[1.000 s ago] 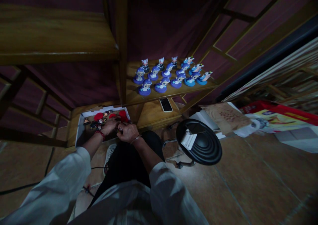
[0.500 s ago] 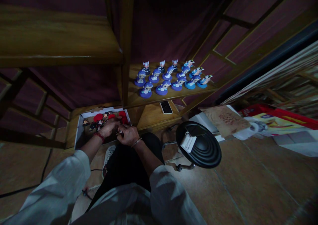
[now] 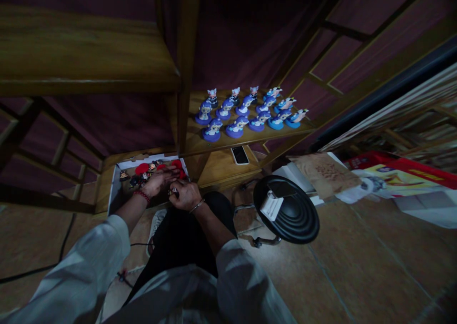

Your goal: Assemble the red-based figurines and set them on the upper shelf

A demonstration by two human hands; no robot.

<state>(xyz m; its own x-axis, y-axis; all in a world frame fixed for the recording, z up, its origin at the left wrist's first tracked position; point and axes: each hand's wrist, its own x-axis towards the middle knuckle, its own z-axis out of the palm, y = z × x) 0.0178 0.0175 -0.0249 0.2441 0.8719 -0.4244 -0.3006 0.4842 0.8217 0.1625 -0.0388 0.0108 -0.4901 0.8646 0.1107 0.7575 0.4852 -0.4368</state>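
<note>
My left hand, with a red bracelet at the wrist, reaches over a shallow white-edged box. Its fingers are stretched out near red round pieces at the box's right end, and nothing shows in its grasp. Beside it, my right hand is closed around a small figurine, of which only a dark and light part peeks out. In the box lie several small dark figurines and a red round piece. My left hand hides part of the contents.
Rows of purple and blue figurines stand on the wooden shelf. Below lies a phone. A black round stool carries a white tag. Cardboard and a red-yellow package lie to the right.
The fingers of my left hand have stretched out further to the right over the red pieces. My right hand keeps the figurine almost in place. The view has shifted slightly.
</note>
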